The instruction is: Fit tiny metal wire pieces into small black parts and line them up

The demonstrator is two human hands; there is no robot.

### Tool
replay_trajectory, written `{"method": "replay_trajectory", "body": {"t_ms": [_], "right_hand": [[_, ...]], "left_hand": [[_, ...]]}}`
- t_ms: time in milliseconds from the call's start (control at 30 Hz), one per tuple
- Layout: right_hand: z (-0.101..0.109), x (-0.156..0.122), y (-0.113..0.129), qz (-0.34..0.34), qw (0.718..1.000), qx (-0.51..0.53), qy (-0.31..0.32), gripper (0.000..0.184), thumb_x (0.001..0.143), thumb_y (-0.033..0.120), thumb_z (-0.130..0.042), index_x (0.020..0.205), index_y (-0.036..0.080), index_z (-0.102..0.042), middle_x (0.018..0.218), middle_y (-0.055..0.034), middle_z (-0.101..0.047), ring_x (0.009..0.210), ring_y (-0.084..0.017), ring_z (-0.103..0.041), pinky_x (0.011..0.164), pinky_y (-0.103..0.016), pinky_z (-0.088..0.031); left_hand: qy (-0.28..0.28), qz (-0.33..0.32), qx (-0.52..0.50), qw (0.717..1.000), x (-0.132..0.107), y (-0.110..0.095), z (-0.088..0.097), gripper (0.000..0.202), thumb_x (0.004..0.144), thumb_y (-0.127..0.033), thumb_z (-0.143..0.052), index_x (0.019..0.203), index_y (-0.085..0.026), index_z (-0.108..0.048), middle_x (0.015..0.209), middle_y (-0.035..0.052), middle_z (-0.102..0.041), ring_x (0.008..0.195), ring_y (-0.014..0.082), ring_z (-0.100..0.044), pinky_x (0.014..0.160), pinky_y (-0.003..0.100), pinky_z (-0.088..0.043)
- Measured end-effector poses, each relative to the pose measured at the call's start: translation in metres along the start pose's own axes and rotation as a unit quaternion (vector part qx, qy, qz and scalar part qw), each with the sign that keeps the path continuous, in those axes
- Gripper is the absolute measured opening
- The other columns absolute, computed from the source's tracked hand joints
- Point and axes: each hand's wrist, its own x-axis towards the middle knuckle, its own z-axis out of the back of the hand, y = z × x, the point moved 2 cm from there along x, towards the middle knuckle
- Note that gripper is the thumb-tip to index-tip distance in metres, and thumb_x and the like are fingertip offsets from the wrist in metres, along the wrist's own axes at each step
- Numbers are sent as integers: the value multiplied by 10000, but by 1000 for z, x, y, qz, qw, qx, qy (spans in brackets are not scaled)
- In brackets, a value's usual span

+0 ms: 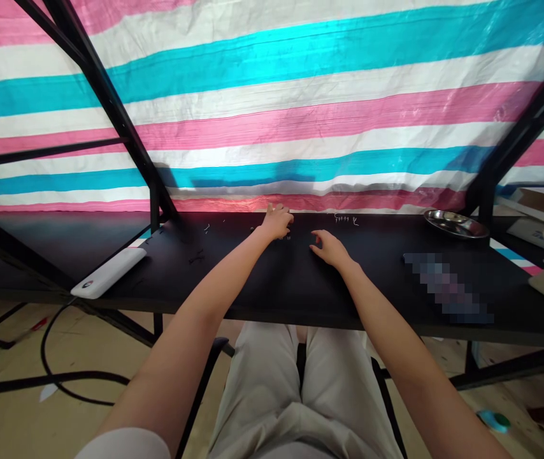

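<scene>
Both my arms reach out over a black table (262, 280). My left hand (278, 223) rests near the far edge with its fingers curled down onto small metal bits that are too tiny to name. My right hand (330, 248) lies a little nearer and to the right, fingers bent onto the tabletop; nothing can be made out in it. A short row of small metal pieces (345, 220) lies just beyond my right hand. More tiny pieces (206, 227) are scattered to the left.
A metal bowl (454, 224) stands at the far right of the table. A white power bank (108, 273) lies at the left edge. A striped tarp (272, 102) hangs behind black frame bars (109, 102). Cardboard boxes (539, 217) sit at right, a cable (62, 376) on the floor.
</scene>
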Motion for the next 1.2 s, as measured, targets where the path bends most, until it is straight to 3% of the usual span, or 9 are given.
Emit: {"method": "replay_trajectory", "body": {"t_ms": [100, 233, 367, 500, 667, 767, 900, 1200], "right_hand": [[4, 0, -3, -24, 999, -24, 7, 402, 778, 266, -566, 1170, 181, -531, 945, -47, -580, 802, -160, -552, 710, -281, -434], [8, -1, -5, -51, 995, -82, 8, 368, 815, 289, -520, 1159, 161, -540, 1003, -88, -583, 921, -206, -538, 775, -327, -421], [11, -3, -10, -105, 985, -137, 2, 357, 829, 311, -487, 1144, 160, -555, 1109, -131, -557, 1038, -270, -488, 828, -402, -401], [12, -10, -13, -137, 979, -149, 3, 356, 837, 328, -463, 1134, 161, -567, 1158, -145, -538, 1088, -296, -451, 857, -449, -387], [10, -23, -9, -149, 981, -128, 6, 400, 878, 369, -391, 1189, 164, -539, 1268, -150, -497, 1154, -290, -421, 922, -490, -352], [6, -31, -6, -154, 982, -110, 23, 453, 898, 380, -351, 1280, 167, -468, 1375, -138, -421, 1246, -273, -357, 998, -518, -285], [1, -38, -4, -158, 980, -101, 74, 497, 921, 399, -288, 1355, 180, -390, 1460, -102, -321, 1336, -238, -257, 1070, -549, -157], [0, -38, -4, -151, 979, -96, 101, 496, 921, 392, -292, 1363, 194, -395, 1473, -90, -297, 1360, -226, -230, 1081, -551, -128]], "left_hand": [[-24, -6, -7, 1000, -7, -7, 4, 336, 741, -223, -639, 1076, -216, -618, 1140, 93, -569, 1137, 292, -405, 974, 495, -228], [-110, -23, -58, 992, -24, -29, 5, 293, 838, -249, -516, 1123, -203, -570, 1163, 86, -565, 1125, 247, -438, 955, 443, -255], [-150, -35, -129, 979, -43, -56, -9, 291, 896, -284, -405, 1125, -188, -556, 1171, 79, -568, 1085, 206, -482, 946, 391, -304], [-129, -64, -213, 966, -57, -71, -35, 353, 910, -271, -354, 1211, -165, -503, 1226, 85, -547, 1127, 178, -482, 973, 338, -360], [-73, -65, -258, 961, -66, -71, -55, 459, 913, -291, -338, 1347, -146, -384, 1390, 84, -429, 1298, 159, -360, 1094, 309, -280], [-25, -53, -257, 965, -68, -70, -59, 494, 925, -308, -307, 1390, -143, -330, 1457, 69, -339, 1359, 149, -269, 1125, 289, -221], [35, -40, -227, 972, -69, -73, -61, 483, 938, -323, -265, 1383, -159, -357, 1473, 73, -302, 1374, 173, -240, 1127, 348, -203], [27, -21, -266, 963, -76, -67, -64, 424, 911, -318, -351, 1307, -227, -475, 1431, 30, -383, 1344, 158, -310, 1122, 369, -206]]}}
